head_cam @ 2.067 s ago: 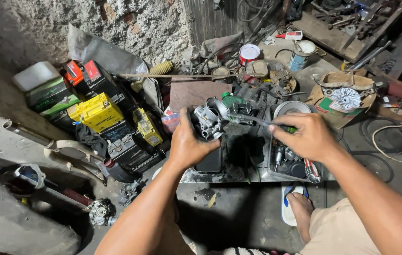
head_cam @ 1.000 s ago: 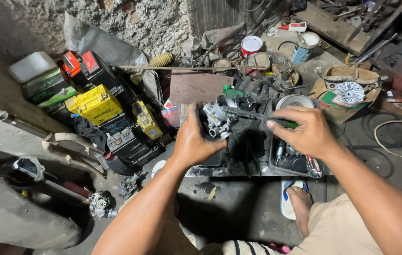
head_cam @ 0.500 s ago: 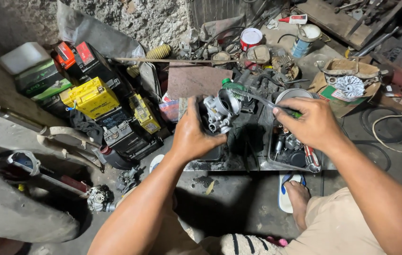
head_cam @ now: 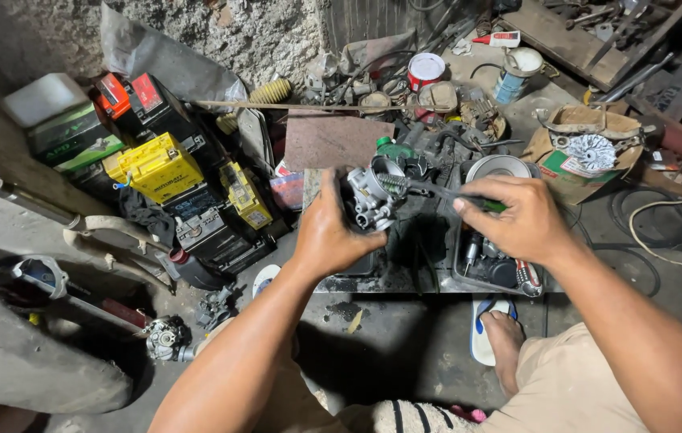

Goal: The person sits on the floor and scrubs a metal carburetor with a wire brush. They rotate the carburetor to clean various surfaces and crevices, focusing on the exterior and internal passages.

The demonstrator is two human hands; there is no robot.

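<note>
My left hand (head_cam: 329,232) grips a small silver metal engine part, a carburettor (head_cam: 369,196), and holds it up over a dark, oily metal tray (head_cam: 405,277). My right hand (head_cam: 517,218) is closed on a green-handled screwdriver (head_cam: 445,192). Its shaft points left and its tip rests on the top of the carburettor. Both forearms reach in from the bottom of the view.
Several batteries, a yellow one (head_cam: 156,167) among them, are stacked at the left. A bin of small tools (head_cam: 493,269) sits under my right hand. Cans (head_cam: 425,70), a cardboard box with a fan-like part (head_cam: 589,152), cables and scrap lie behind. My foot in a sandal (head_cam: 495,333) is below.
The view has shifted slightly. Both hands stay on the carburettor and screwdriver, with the screwdriver still worked at the part's top.
</note>
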